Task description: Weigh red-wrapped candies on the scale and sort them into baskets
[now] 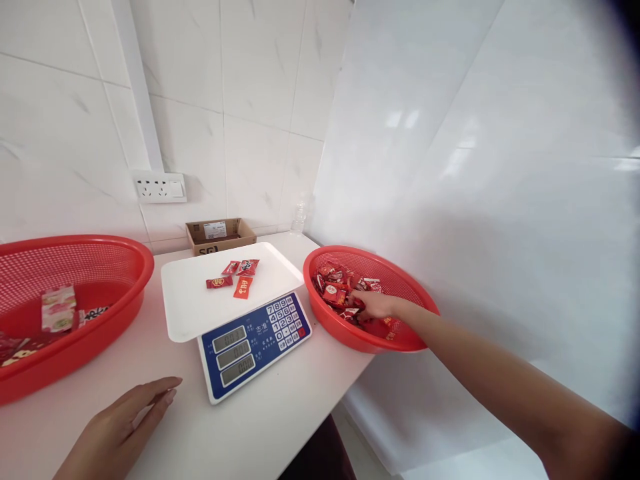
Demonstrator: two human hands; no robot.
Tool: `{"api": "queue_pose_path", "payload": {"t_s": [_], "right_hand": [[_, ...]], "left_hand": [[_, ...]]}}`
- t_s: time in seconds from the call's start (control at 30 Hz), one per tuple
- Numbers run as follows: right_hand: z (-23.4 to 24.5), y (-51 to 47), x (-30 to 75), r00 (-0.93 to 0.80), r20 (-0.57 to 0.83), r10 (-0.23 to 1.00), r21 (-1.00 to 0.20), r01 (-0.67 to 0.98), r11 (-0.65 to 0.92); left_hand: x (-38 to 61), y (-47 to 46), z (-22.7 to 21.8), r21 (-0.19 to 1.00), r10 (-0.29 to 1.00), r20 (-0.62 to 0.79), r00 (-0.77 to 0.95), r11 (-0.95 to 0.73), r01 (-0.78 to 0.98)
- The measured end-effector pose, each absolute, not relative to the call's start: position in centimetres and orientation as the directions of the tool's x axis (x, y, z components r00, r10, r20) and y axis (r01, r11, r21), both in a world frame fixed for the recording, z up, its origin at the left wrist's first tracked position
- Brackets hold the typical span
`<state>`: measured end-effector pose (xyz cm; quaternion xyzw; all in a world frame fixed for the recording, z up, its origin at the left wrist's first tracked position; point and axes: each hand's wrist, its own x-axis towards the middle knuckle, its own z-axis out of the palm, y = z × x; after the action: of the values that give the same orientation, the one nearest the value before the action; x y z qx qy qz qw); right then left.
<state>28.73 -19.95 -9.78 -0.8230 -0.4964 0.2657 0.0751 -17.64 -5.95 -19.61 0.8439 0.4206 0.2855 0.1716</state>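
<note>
My right hand (374,305) reaches into the red mesh basket (400,273) on the right, its fingers curled down among the red candy packets (336,292) lying there; what the fingers grip is hidden. My left hand (125,423) lies flat on the white counter, fingers stretched out, holding nothing, just left of the scale. The scale (255,343) has a blue keypad front and a white weighing tray (195,300). Several red candy packets (236,277) lie on that tray.
A larger red mesh basket (100,263) at the left holds a few pink and red packets (57,308). A small cardboard box (220,235) and a clear bottle (299,217) stand at the tiled back wall, under a wall socket (160,187). The counter edge drops off on the right.
</note>
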Motion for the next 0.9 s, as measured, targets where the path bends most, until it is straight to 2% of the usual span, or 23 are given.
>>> {"api": "queue_pose_path", "payload": {"t_s": [0.1, 0.3, 0.43, 0.57, 0.77, 0.9], "right_hand": [[-9.3, -19.7, 29.1, 0.392, -0.32, 0.863, -0.401, 0.769, -0.498], [-7.6, -19.9, 30.3, 0.47, -0.246, 0.848, -0.456, 0.716, -0.529], [-6.4, -18.1, 28.5, 0.466, -0.078, 0.881, -0.513, 0.739, -0.436], [-5.0, -13.9, 23.6, 0.278, 0.132, 0.951, -0.541, 0.824, -0.166], [-4.5, -8.4, 15.5, 0.045, 0.084, 0.995, -0.506, 0.863, 0.003], [-4.9, -6.9, 13.3, -0.015, 0.21, 0.978, -0.375, 0.922, 0.095]], "left_hand": [[-18.0, -5.6, -19.8, 0.534, 0.802, 0.252, 0.541, -0.582, 0.613], [-18.1, -5.0, -20.6, 0.536, 0.802, 0.246, 0.545, -0.581, 0.613], [-17.5, -6.0, -19.1, 0.531, 0.775, 0.247, 0.581, -0.61, 0.588], [-17.0, -7.2, -17.2, 0.559, 0.77, 0.215, 0.601, -0.601, 0.571], [-17.6, -7.8, -16.3, 0.587, 0.799, 0.147, 0.583, -0.545, 0.599], [-17.7, -7.8, -16.2, 0.605, 0.805, 0.143, 0.576, -0.532, 0.592]]}}
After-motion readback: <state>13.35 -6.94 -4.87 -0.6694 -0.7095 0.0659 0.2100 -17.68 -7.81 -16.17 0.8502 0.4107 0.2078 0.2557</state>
